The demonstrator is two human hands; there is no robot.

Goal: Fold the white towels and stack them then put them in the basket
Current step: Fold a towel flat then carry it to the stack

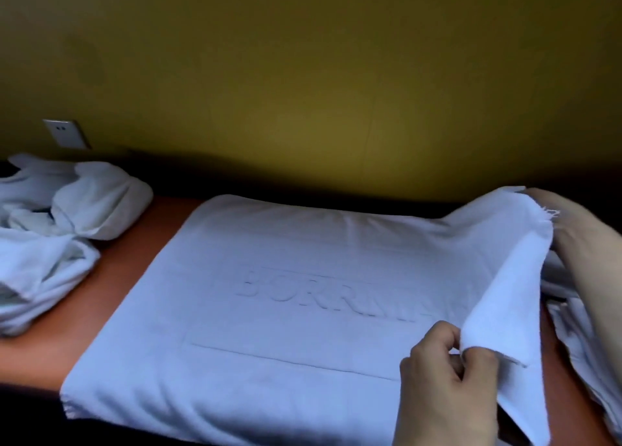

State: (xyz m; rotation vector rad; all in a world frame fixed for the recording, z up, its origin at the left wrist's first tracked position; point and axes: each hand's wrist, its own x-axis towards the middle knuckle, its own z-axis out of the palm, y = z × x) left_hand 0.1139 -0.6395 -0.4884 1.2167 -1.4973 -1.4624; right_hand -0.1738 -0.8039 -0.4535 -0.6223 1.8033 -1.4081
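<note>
Towels in a rumpled heap (57,230) wait at our far left, unfolded, on the reddish-brown worktop (111,277). At centre the towel (269,294) we are folding lies spread flat, thick soft terry with raised lettering and a sewn border. Our left hand (447,371) pinches its near right corner, lifted; our right hand (579,237) seems clamped on the far right corner, though cloth hides the fingers. To fold well, we judge both corners should travel left together, level, and meet the left edge squarely. More white cloth (585,338) lies at right. No basket shows.
</note>
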